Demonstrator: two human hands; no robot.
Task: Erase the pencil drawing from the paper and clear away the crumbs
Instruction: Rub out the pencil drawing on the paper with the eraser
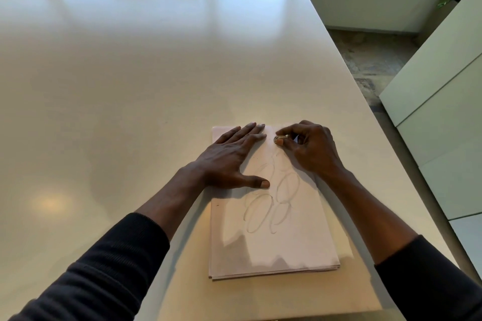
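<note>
On the paper's [273, 247] left half, the left hand [229, 156] lies flat, fingers straight and spread toward the far edge, thumb pointing at the sheet's middle. It grasps nothing; it pins the sheet to the table [130, 86] beneath. The paper appears to be the top of a thin stack.

At the paper's middle sits the drawing [271, 200], a cluster of looped pencil ovals, not yet erased. Fainter lines run from it toward the far edge. No crumbs can be made out.

Near the paper's far edge, just right of the left fingertips, the eraser [277, 139] touches the sheet. It is a small piece, mostly hidden, pinched between thumb and fingertips of the right hand [313, 148], whose other fingers are curled.

Assessment: erasing is at an early stage.

Recommendation:
- Rub in short strokes directed away from the pinning hand, so the sheet does not buckle.
- Move the flat hand close beside each patch worked.
- Keep pressure moderate, since the top sheet may slide on those below.
</note>
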